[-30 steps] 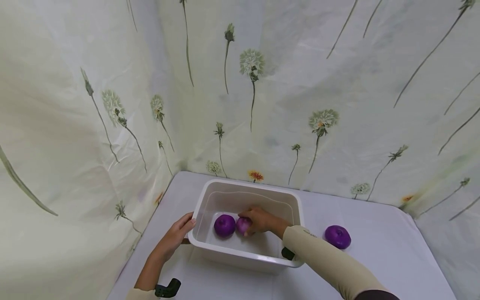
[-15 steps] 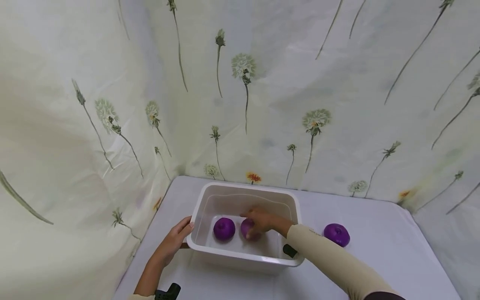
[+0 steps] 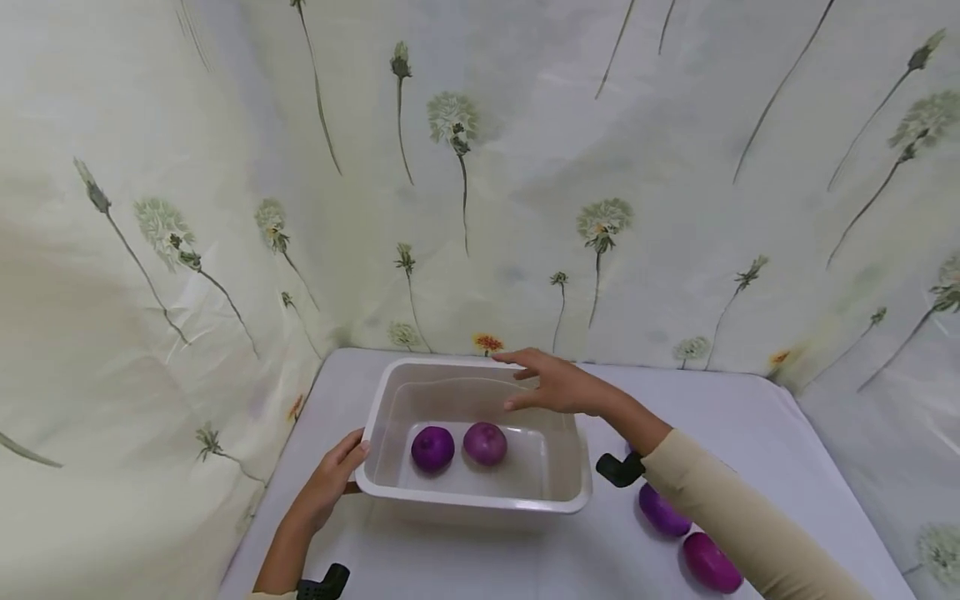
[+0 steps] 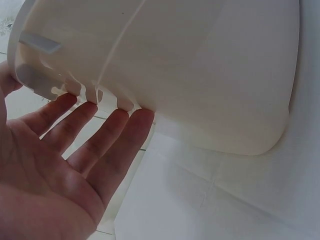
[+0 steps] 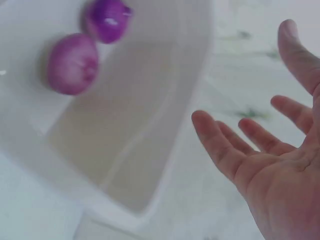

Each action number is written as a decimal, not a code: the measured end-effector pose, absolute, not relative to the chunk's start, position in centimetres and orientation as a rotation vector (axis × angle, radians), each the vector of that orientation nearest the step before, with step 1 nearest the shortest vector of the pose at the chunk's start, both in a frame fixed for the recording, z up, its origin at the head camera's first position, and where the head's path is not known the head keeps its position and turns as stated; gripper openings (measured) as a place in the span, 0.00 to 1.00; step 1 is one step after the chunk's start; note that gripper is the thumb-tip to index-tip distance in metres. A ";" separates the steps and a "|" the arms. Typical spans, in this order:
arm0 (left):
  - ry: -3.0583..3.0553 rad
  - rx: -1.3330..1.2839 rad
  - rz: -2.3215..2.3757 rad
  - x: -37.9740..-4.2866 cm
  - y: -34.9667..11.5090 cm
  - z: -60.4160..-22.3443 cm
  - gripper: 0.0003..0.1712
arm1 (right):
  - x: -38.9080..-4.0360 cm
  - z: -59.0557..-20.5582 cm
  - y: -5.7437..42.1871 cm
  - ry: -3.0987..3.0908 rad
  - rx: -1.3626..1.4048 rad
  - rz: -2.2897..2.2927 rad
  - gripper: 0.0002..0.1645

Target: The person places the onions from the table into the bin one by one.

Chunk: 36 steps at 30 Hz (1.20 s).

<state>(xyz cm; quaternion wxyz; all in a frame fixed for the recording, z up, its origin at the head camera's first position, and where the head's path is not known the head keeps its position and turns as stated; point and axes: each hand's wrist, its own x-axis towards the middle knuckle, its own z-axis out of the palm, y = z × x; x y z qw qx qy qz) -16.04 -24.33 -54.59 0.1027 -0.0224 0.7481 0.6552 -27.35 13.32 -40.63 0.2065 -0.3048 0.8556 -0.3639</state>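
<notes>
Two red onions lie in a white plastic tub [image 3: 468, 502]: a dark purple onion [image 3: 432, 450] at left and a paler onion [image 3: 485, 443] beside it. My left hand [image 3: 330, 477] grips the tub's left side, thumb at the rim. In the left wrist view, the fingertips of my left hand [image 4: 65, 150] touch the tub's outer wall. Above the tub's back right part, my right hand [image 3: 558, 383] is raised with fingers spread, holding nothing. The right wrist view shows the palm of my right hand [image 5: 280, 175] apart from the tub.
Right of the tub, a purple onion [image 3: 663, 510] and a redder onion [image 3: 711, 562] lie on the white-covered table [image 3: 480, 567], partly by my right sleeve. Another purple bit shows behind the right wrist. A flower-printed curtain [image 3: 525, 208] stands behind and at left.
My right hand has let go of the paler onion, leaving it in the tub, and has risen up and to the right. My left hand stays on the tub's side.
</notes>
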 end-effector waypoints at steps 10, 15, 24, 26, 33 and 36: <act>2.241 -0.135 1.929 -15.4 -24.5 -54.4 0.29 | -24.6 -39.2 22.6 2.490 -0.705 -1.210 0.49; 2.241 -0.117 1.928 -15.4 -24.3 -54.1 0.30 | -22.5 -40.4 27.1 2.541 -0.608 -1.271 0.46; 2.232 -0.173 1.919 -15.2 -23.8 -53.8 0.30 | -17.8 -44.3 33.2 2.549 -0.398 -1.338 0.45; 2.224 -0.173 1.913 -15.3 -23.5 -53.8 0.31 | -16.7 -45.3 34.5 2.551 -0.332 -1.351 0.44; 2.242 -0.186 1.907 -15.5 -22.8 -54.0 0.30 | -13.5 -48.8 38.1 2.563 -0.136 -1.358 0.44; 2.248 -0.190 1.916 -15.5 -22.5 -54.0 0.29 | -12.3 -50.2 39.1 2.566 -0.059 -1.369 0.44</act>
